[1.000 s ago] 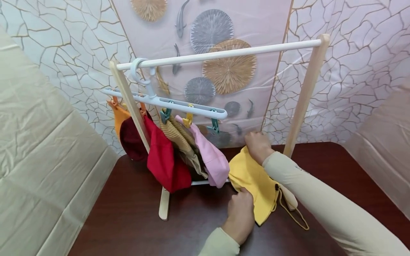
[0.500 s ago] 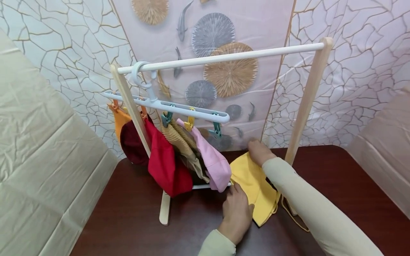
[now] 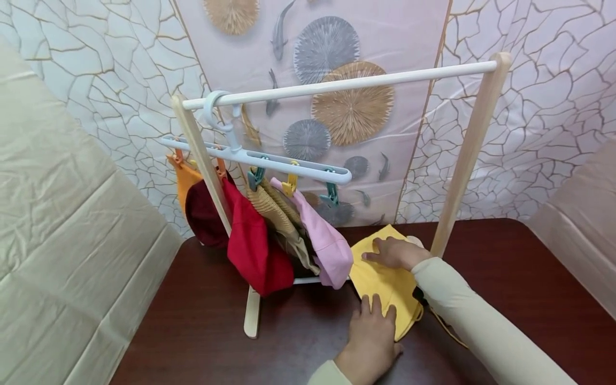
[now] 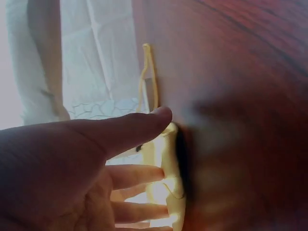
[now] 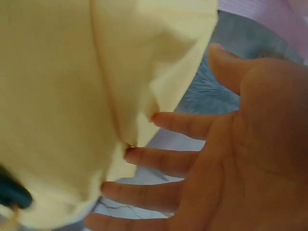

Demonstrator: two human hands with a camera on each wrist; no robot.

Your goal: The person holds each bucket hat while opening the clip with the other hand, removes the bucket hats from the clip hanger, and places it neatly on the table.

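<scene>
A yellow bucket hat [image 3: 385, 286] with a drawstring lies folded flat on the dark wooden table, under the right side of the rack. My left hand [image 3: 368, 339] has its fingers spread at the hat's near edge. In the left wrist view, those fingertips reach the yellow cloth [image 4: 172, 187], and the cord [image 4: 147, 67] loops out beyond. My right hand [image 3: 394, 253] lies over the far part with its fingers extended. Its fingertips touch the hat's fabric [image 5: 53, 72] in the right wrist view, where a dark cord stopper [image 5: 14, 190] shows.
A wooden rack with a white top bar [image 3: 351, 84] carries a pale blue clip hanger [image 3: 289, 167]. Orange, maroon, red [image 3: 255, 246], tan and pink [image 3: 327, 246] hats hang from it. A green clip [image 3: 330, 195] at its right end holds nothing.
My right hand has let go of the hat's far edge and come nearer over it. My left hand's fingers, curled at first, are now spread. The hat lies flatter.
</scene>
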